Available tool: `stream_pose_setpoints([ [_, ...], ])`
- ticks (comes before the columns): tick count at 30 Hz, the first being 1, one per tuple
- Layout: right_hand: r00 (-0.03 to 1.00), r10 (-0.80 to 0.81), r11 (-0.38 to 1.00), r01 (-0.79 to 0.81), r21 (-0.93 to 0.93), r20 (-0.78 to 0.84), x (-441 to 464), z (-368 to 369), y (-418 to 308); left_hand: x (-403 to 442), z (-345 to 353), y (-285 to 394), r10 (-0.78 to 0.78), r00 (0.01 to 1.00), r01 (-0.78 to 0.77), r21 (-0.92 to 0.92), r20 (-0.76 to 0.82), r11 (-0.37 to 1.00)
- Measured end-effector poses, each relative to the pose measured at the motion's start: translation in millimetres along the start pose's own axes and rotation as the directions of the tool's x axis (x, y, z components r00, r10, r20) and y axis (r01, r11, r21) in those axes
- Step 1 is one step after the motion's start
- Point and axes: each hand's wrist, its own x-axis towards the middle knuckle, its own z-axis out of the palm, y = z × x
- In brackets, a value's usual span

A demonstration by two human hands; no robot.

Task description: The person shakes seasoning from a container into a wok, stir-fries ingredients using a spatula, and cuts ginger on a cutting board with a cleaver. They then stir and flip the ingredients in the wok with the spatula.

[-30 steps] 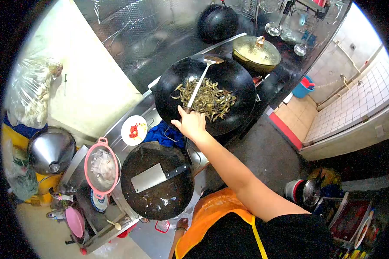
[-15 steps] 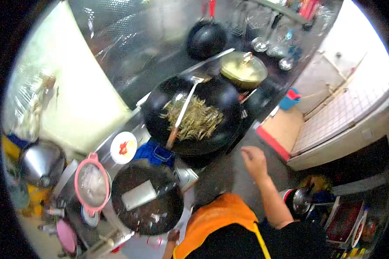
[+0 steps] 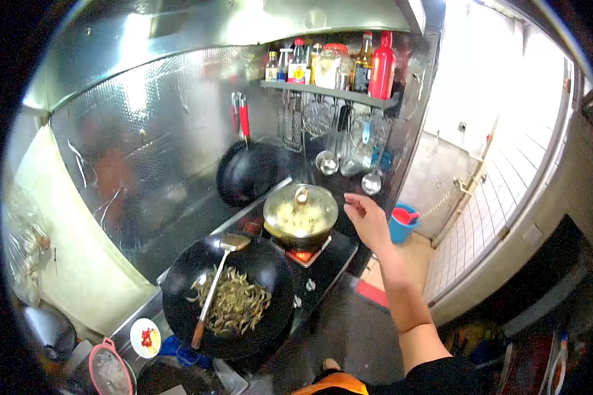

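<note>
My right hand [image 3: 367, 222] is raised just right of a pot [image 3: 280, 232] with a glass lid [image 3: 301, 209], apart from it. Its fingers are loosely bent and apart, holding nothing. Pale food shows through the lid, and an orange glow shows below the pot. To the lower left sits a large black wok [image 3: 184, 273] with brownish-green strips of food [image 3: 238, 303] in it. A metal spatula [image 3: 212, 289] with a wooden handle lies across the wok, its blade at the far rim. My left hand is out of view.
A shelf [image 3: 329, 92] on the back wall holds bottles and jars. Ladles [image 3: 327, 162] and strainers hang below it, and a black pan [image 3: 247, 172] leans on the wall. A plate of red and yellow pieces [image 3: 145, 338] and a pink-rimmed basket [image 3: 93, 368] are at lower left.
The view has tilted up and shifted right, bringing the shelf into sight. My right hand has moved from beside the wok to beside the lidded pot. My left hand has left the view.
</note>
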Motion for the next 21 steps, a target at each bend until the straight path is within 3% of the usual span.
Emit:
stream_pose_setpoints([
  [2, 0.995, -0.089, 0.993, 0.085, 0.077, 0.048, 64.3, -11.9, 9.6, 11.8, 2.6, 39.1, -0.02, 0.999, 0.02, -0.019, -0.031, 1.0],
  [6, 0.908, -0.419, 0.884, 0.411, -0.223, 0.015, 204.0, -20.7, 2.6, 16.0, 14.9, 88.9, -0.094, 0.994, 0.091, -0.046, -0.065, 0.995],
  [8, 0.789, -0.615, 0.704, 0.54, -0.461, -0.016, 295.3, -10.3, 15.3, 12.5, 22.9, 98.7, -0.148, 0.986, 0.143, -0.068, -0.073, 0.987],
  [10, 0.87, -0.484, 0.538, 0.383, -0.751, 0.097, 353.6, -9.0, -8.3, 1.0, 31.0, 98.0, -0.213, 0.974, 0.205, -0.091, -0.082, 0.974],
  [12, 0.957, -0.287, 0.577, 0.205, -0.791, 0.039, 398.2, 1.4, -7.0, -15.4, 39.5, 90.4, -0.278, 0.957, 0.268, -0.111, -0.084, 0.957],
  [14, 0.985, -0.028, 0.561, 0.155, -0.813, 0.168, 432.5, 11.4, -0.9, -43.7, 55.6, 72.9, -0.357, 0.931, 0.345, -0.136, -0.075, 0.929],
  [16, 0.973, 0.085, 0.502, 0.142, -0.853, 0.213, 452.9, 18.0, 5.7, -81.4, 81.8, 52.5, -0.444, 0.894, 0.431, -0.165, -0.055, 0.887],
  [21, 0.986, -0.094, 0.431, 0.162, -0.888, 0.135, 473.3, 38.9, 52.5, -167.9, 146.0, 19.8, -0.596, 0.803, 0.585, -0.224, 0.021, 0.78],
])
